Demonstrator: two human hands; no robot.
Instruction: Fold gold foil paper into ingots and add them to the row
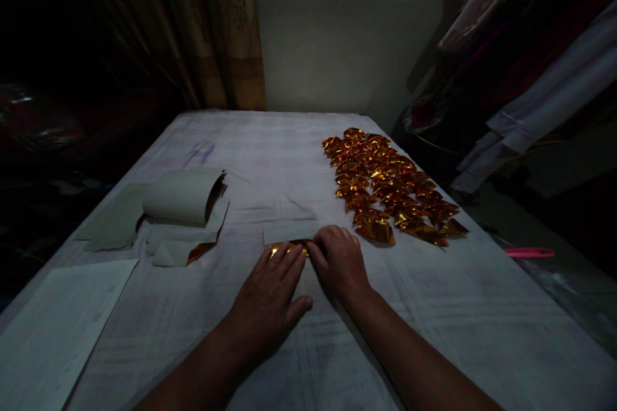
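Note:
A sheet of gold foil paper (288, 235), pale on its back, lies on the cloth-covered table with its near edge folded over to the gold side. My left hand (272, 292) rests flat on the folded strip, fingers stretched out and thumb apart. At the strip's right end my right hand (341, 260) has its fingers curled, thumb and fingers closed on the paper's edge. Part of the sheet is hidden under both hands. To the right, several folded gold foil pieces (380, 183) lie in overlapping rows.
Loose, curled sheets of foil-backed paper (178, 199) lie on the left of the table (231, 334). A white sheet (58, 327) is at the near left corner. A curtain (226, 32) hangs behind, clothes (544, 96) hang at right, and a pink handle (529, 252) shows beyond the right edge.

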